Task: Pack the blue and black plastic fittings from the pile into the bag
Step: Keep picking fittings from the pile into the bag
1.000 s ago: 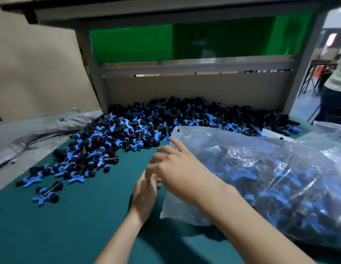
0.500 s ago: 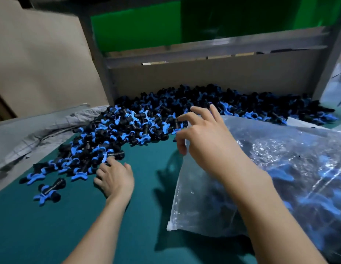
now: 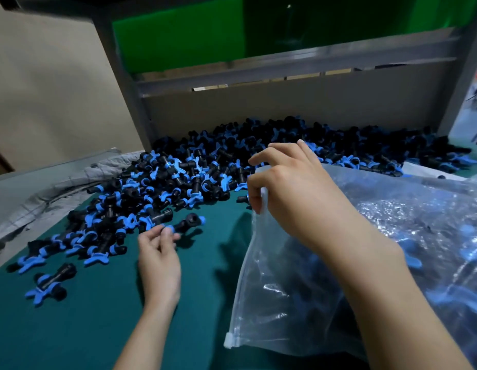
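Where the green table reaches its left edge, a grey cloth lies crumpled below a tan board. A grey frame with a green panel closes the back.

The pile spreads from the front left to the back wall. It is made of black barrels with blue winged collars, lying at all angles. A few strays lie apart at the near left.

Just off the pile's near edge, the left hand pinches one fitting in its fingertips, low over the table. Whether the fitting touches the table cannot be told.

To the right, the right hand pinches the rim of the clear zip bag between thumb and curled fingers. It holds the rim up, with the mouth towards the pile. The bag rests on the table's right side and already holds many fittings, dim and blurred through the plastic. The right forearm crosses over the bag and hides part of it.

Half a second ago the left hand lay flat against the pile and pinched nothing. The right hand was above the bag's edge with its fingers apart; they have since closed on the rim.
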Demonstrator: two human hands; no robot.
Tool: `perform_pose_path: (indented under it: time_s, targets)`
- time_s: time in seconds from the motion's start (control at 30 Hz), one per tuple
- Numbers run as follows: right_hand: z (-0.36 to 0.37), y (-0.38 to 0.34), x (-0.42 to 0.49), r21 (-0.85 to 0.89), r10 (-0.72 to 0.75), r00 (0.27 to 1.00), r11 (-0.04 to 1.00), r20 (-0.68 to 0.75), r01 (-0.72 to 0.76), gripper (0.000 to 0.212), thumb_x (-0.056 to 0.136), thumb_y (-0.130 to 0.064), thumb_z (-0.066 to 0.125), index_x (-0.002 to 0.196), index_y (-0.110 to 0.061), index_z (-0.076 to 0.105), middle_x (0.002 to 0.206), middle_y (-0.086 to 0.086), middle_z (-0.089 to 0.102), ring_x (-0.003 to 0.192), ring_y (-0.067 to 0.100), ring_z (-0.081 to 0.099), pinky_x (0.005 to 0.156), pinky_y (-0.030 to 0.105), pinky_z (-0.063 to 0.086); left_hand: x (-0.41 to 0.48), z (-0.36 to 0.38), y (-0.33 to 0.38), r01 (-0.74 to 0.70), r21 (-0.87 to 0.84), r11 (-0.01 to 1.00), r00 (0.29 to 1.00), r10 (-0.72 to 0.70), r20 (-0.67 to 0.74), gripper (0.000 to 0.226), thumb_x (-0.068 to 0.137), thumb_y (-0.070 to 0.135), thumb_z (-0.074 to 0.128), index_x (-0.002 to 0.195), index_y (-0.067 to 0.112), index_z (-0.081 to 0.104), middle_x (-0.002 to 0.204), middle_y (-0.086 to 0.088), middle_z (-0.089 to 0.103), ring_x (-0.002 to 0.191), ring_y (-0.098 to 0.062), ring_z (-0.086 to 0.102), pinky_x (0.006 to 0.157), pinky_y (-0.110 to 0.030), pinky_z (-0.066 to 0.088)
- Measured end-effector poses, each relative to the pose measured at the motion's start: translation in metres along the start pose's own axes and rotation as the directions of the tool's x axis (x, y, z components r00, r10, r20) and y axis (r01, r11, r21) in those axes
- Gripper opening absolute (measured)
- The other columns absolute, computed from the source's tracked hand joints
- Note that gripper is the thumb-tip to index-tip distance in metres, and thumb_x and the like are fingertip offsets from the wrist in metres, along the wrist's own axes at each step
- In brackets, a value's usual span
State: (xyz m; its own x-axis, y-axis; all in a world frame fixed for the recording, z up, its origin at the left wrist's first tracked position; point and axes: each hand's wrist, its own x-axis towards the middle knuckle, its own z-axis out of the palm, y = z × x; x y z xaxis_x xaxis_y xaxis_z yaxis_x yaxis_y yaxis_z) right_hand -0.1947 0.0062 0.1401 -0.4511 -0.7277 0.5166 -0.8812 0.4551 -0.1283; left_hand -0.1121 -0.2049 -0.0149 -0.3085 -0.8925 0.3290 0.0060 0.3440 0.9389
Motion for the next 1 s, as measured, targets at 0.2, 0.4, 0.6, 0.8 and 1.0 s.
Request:
perform_pose_path:
  time_s: [0.2,0.4,0.6,0.8,1.0]
  targets:
    - [0.003,0.000,-0.001,-0.020,-0.010,1.000,1.000,-0.022,0.010,0.043,0.077,-0.003,0.060,0.056,-0.034,0.039,0.122,-0.005,0.059,0.127,0.024,0.040,0.115,0.046,0.016,-0.021,0.014,0.013,-0.024,-0.123,0.992,0.973,0.051,0.224,0.008,0.102,0.020,0.047,0.099,0.021,0.055,0.081,0.004,0.069,0.073,-0.004,0.064,0.070,-0.019,0.050]
    - [0.000,0.001,0.000,-0.037,-0.004,1.000,0.999,-0.026,0.003,0.050,0.075,-0.001,0.061,0.050,-0.035,0.033,0.116,-0.007,0.061,0.120,0.023,0.043,0.115,0.047,0.019,-0.020,0.012,0.014,-0.008,-0.115,0.993,0.974,0.034,0.224,0.012,0.103,0.022,0.045,0.098,0.025,0.055,0.084,0.009,0.065,0.068,-0.001,0.061,0.072,-0.027,0.048]
    - [-0.001,0.001,-0.001,-0.029,0.013,1.000,0.999,-0.017,-0.013,0.041,0.077,-0.006,0.050,0.053,-0.038,0.041,0.117,-0.010,0.060,0.121,0.023,0.043,0.115,0.043,0.012,-0.020,0.013,0.013,-0.009,-0.098,0.995,0.978,0.029,0.205,0.013,0.103,0.025,0.045,0.095,0.027,0.055,0.080,0.012,0.064,0.066,-0.003,0.059,0.070,-0.027,0.048]
    - [-0.002,0.002,0.000,-0.047,0.006,1.000,0.999,0.015,-0.006,0.053,0.079,0.007,0.050,0.066,-0.044,0.057,0.124,-0.012,0.057,0.124,0.019,0.041,0.116,0.043,0.016,-0.007,0.013,0.019,0.532,-0.636,0.560,0.843,-0.420,0.336,0.021,0.103,0.028,0.048,0.085,0.019,0.049,0.056,0.007,0.041,0.046,-0.006,0.035,0.050,-0.020,0.034]
    - [-0.001,0.003,-0.001,-0.054,-0.006,1.000,0.998,0.008,0.006,0.052,0.080,0.006,0.049,0.066,-0.044,0.054,0.123,-0.011,0.059,0.121,0.019,0.043,0.108,0.037,0.020,0.001,0.006,0.015,0.626,-0.718,0.304,0.730,-0.553,0.402,0.023,0.102,0.031,0.049,0.084,0.017,0.045,0.055,0.007,0.041,0.046,-0.006,0.034,0.055,-0.020,0.031]
